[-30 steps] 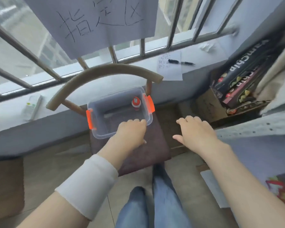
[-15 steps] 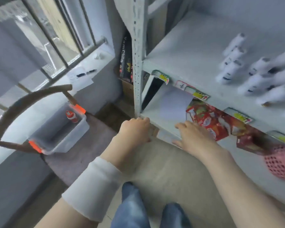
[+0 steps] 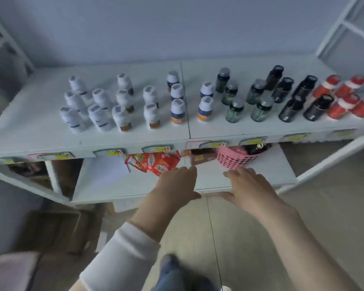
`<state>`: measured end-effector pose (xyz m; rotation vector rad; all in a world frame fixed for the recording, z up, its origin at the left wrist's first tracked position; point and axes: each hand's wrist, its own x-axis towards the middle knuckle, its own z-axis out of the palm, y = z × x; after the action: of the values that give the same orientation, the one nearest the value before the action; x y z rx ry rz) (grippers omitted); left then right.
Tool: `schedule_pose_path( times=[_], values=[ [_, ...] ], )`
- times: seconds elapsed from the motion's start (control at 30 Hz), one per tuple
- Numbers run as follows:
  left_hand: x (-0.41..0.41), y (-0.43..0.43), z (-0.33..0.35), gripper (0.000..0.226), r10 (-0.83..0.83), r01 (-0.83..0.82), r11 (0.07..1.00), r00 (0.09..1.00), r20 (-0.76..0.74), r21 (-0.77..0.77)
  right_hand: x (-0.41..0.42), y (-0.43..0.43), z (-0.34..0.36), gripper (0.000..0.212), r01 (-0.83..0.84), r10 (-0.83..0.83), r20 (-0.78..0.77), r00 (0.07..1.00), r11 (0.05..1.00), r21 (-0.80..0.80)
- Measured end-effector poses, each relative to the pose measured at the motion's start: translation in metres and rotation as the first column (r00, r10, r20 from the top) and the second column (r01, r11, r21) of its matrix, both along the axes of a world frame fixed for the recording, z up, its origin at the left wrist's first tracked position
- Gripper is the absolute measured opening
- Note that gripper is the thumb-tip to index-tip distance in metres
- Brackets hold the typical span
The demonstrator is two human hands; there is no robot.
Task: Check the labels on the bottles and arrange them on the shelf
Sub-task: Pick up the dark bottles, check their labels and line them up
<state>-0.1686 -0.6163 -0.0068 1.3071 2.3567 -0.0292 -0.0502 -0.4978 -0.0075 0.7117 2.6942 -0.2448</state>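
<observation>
white cuff: a white cuff (image 3: 118,255) is covering the left forearm, nearest the camera.
left hand: the left hand (image 3: 172,185) is hovering over the front of the lower shelf (image 3: 210,179), fingers straight and together, gripping nothing.
right hand: the right hand (image 3: 250,187) is lying open beside it, fingers relaxed and empty, near the pink basket (image 3: 233,161).
lower shelf load: red snack packets (image 3: 156,162) are lying beside a white paper (image 3: 107,170), left of the basket.
price tags: price tags (image 3: 156,148) are lining the front lip of the upper shelf (image 3: 29,114).
bottles: all are standing upright in rows on the upper shelf, running left to right as white bottles (image 3: 99,101), blue-and-orange banded bottles (image 3: 178,111), green-tinted bottles (image 3: 234,111), black bottles (image 3: 292,95) and red bottles (image 3: 345,95).
labels: blur is making them unreadable.
</observation>
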Motion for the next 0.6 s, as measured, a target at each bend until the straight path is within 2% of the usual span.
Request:
schedule_pose_path(
  times=[0.1, 0.23, 0.43, 0.6],
  values=[
    [0.017, 0.067, 0.005, 0.050, -0.123, 0.123, 0.992, 0.992, -0.021, 0.001, 0.032, 0.058, 0.006, 0.059, 0.121, -0.121, -0.018, 0.993, 0.993, -0.003],
    [0.023, 0.149, 0.012, 0.051, -0.205, 0.208, 0.977, 0.977, -0.064, 0.044, 0.056, 0.132, 0.020, 0.055, 0.252, -0.252, -0.022, 0.968, 0.968, 0.007],
    [0.026, 0.266, 0.026, 0.047, -0.264, 0.271, 0.955, 0.962, -0.069, 0.119, 0.062, 0.229, 0.044, 0.052, 0.333, -0.330, -0.043, 0.943, 0.939, 0.085],
    [0.032, 0.353, 0.032, 0.046, -0.303, 0.314, 0.935, 0.949, -0.092, 0.166, 0.070, 0.298, 0.053, 0.058, 0.410, -0.403, -0.086, 0.911, 0.908, 0.085]
  ],
)
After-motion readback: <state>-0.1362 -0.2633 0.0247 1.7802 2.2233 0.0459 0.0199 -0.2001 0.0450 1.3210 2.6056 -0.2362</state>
